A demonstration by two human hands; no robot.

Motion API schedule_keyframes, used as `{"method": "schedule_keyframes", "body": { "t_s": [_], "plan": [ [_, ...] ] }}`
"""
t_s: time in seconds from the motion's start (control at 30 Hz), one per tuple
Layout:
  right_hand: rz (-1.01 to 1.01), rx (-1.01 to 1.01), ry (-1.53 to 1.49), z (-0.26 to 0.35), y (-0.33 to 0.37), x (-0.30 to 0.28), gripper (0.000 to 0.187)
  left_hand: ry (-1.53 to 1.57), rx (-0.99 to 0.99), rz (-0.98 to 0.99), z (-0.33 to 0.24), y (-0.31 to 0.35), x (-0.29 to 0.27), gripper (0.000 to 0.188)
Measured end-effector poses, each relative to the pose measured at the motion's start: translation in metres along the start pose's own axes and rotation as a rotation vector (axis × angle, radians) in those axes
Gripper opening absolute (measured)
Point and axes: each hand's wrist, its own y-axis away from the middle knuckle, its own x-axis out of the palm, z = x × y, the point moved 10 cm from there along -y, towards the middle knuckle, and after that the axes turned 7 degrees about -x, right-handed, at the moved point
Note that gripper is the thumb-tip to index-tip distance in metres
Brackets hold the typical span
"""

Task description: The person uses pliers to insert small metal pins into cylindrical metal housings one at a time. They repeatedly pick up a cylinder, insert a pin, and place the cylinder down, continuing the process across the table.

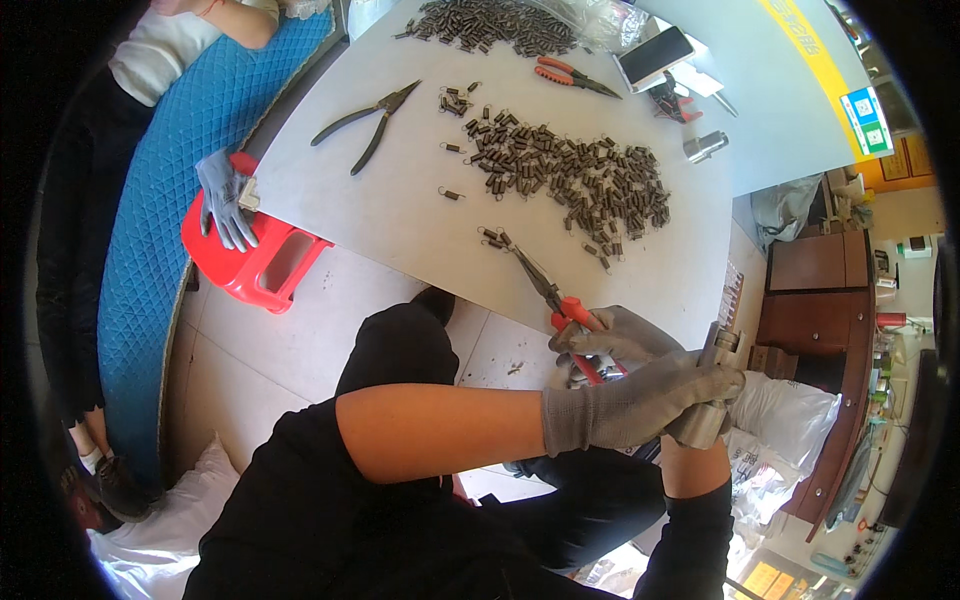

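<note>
Pale tabletop (385,205) ahead; red-handled pliers (573,311) within gloved right fingers (598,343).

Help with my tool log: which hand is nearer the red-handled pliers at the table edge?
Right. The right hand holds the red-handled pliers by the handles; the left hand is to their right, nearer the body, holding a metal cylinder.

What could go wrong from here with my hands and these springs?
Your left hand holds a cylinder that appears to be clear of the table, so a slip might drop it. Your forearms cross, so one could jostle the pliers in your right hand. The pliers reach close to a few loose springs and could scatter them.
</note>
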Motion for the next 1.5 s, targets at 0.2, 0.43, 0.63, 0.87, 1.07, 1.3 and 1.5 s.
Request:
{"method": "schedule_keyframes", "body": {
  "t_s": [0.2,0.43,0.63,0.87,1.07,1.3,1.5],
  "plan": [
    [0.024,-0.028,-0.057,0.007,-0.004,0.002,0.044,0.004,-0.018,0.024,-0.001,0.001,0.000,0.033],
    [0.047,-0.009,-0.105,0.012,-0.010,0.004,0.040,0.004,-0.094,-0.010,0.002,0.004,0.000,0.034],
    [-0.103,-0.121,-0.094,0.006,-0.011,-0.009,0.036,-0.013,-0.014,-0.042,-0.006,-0.003,-0.010,0.029],
    [-0.299,-0.446,-0.667,-0.021,0.048,-0.015,0.030,0.264,0.315,-0.271,-0.084,0.005,-0.072,0.035],
    [-0.013,-0.741,-1.180,-0.007,0.091,0.017,0.027,0.312,0.560,-0.493,-0.148,0.031,-0.117,0.054],
    [0.048,-0.724,-1.144,-0.008,0.107,0.030,0.028,0.323,0.407,-0.259,-0.120,-0.003,-0.091,0.055],
    [-0.043,-0.715,-0.957,-0.009,0.117,0.022,0.023,0.458,0.334,-0.327,-0.099,-0.022,-0.099,0.055]
  ]
}}
